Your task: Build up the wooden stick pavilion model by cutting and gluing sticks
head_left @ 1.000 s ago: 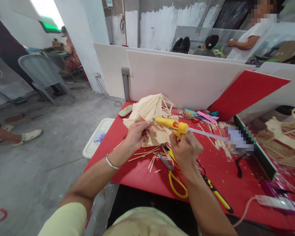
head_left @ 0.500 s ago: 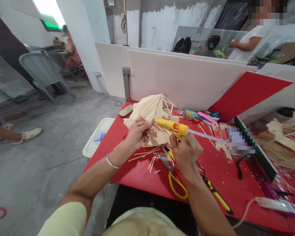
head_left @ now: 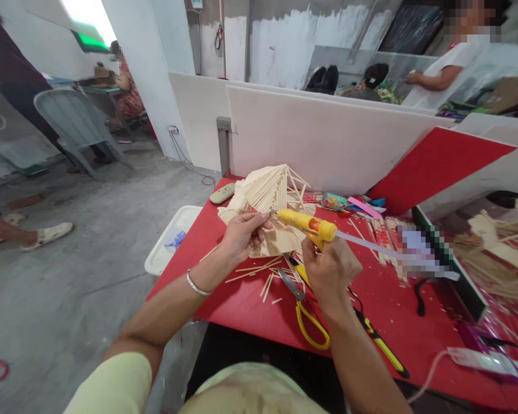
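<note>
Clearly, our right hand [head_left: 330, 261] is clenched around a yellow glue gun [head_left: 304, 221] just in front of the stick model [head_left: 263, 195], hiding most of the grip. The model rests on the red table [head_left: 242, 310], its near side partly covered by our hands. Our left hand [head_left: 244, 236], also in front of the model, has its thumb and forefinger drawn together at the nozzle; anything between them is too small to make out, so we cannot tell whether they grasp something. From the gun's back a clear glue stick [head_left: 360, 241] runs to the right of the model and across a blurred patch that we cannot read. Nearer us than the model lie loose sticks [head_left: 265, 287] and yellow-handled scissors [head_left: 301, 298]; farther right, a yellow-and-black tool [head_left: 384, 348] passes partly behind our forearm. Left of the model sits a flat greenish object [head_left: 222, 194] we cannot identify, and beyond it, lower down, a white tray [head_left: 152, 261], partly hidden by the table. Behind the model stands a white board [head_left: 319, 132].
</note>
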A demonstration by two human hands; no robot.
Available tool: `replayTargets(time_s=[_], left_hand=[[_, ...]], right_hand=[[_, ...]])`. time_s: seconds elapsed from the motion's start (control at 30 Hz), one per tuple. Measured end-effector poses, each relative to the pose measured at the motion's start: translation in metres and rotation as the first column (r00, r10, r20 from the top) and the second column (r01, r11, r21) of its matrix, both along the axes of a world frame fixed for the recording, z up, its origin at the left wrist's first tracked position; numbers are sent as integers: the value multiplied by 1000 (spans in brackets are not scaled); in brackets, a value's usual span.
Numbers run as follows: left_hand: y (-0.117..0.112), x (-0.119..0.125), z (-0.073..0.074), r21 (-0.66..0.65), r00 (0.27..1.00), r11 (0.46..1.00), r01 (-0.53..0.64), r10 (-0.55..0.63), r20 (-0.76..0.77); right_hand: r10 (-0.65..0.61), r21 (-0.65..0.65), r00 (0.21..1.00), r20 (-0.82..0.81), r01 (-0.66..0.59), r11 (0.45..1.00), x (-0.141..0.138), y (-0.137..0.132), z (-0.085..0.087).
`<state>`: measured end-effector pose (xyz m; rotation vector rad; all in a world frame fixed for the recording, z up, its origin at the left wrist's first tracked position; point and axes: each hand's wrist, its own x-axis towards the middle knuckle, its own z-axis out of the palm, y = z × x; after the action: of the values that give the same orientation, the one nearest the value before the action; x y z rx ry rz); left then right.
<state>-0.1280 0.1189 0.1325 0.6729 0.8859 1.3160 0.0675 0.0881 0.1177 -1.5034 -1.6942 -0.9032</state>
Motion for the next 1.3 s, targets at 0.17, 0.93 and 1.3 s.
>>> replayTargets(time_s=[0.17,0.93,1.3], left_hand=[[1,-1,-4,20,1000,1000,17,-16,-21],[3,-5,-2,-18,1000,1000,21,-21,-1],[2,-2,-2,-50,1000,999,-20,20,-1]], right_hand=[[-27,26,999,20,26,999,-2,1,1],[38,49,999,19,-39,998,-8,-1,11],[65,17,998,26,-65,998,-9,-5,14]])
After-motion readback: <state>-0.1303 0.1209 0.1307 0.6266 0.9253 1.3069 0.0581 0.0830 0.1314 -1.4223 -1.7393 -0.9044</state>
